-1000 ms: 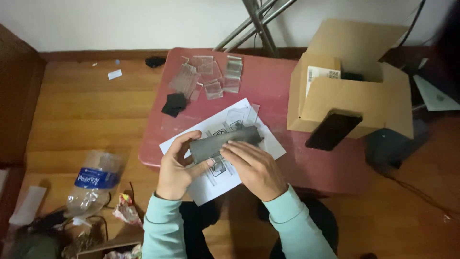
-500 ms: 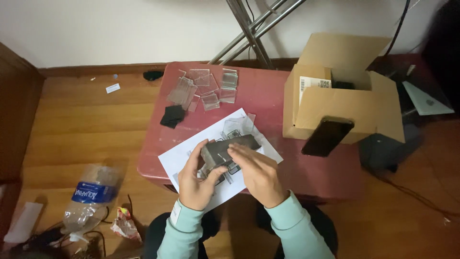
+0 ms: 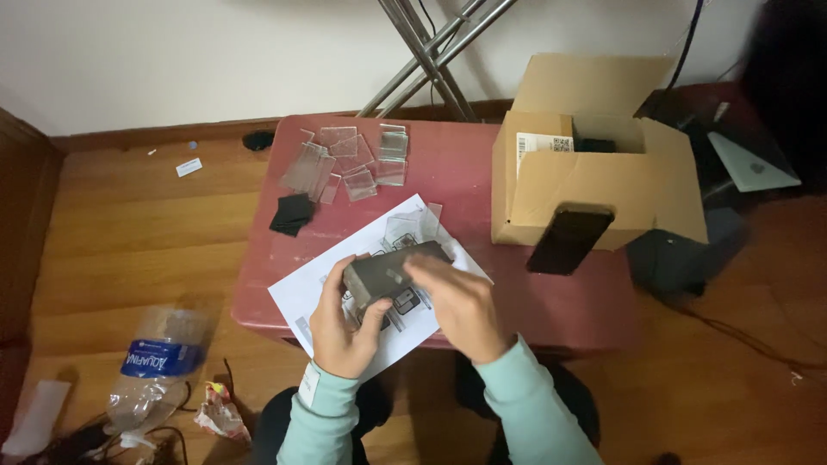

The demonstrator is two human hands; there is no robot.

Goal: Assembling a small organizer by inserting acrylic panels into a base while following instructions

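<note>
A: Step in hand, as judged: fitting or smoothing something on the dark grey flat block. The left hand is closed around the block's lower-left end and holds it above the white printed sheet on the red worktop.

B: Right hand?

A: It lies over the block's right half, fingers bent and pressing its top face; no full grip is visible. The next move likely needs steady support from the left hand.
</note>
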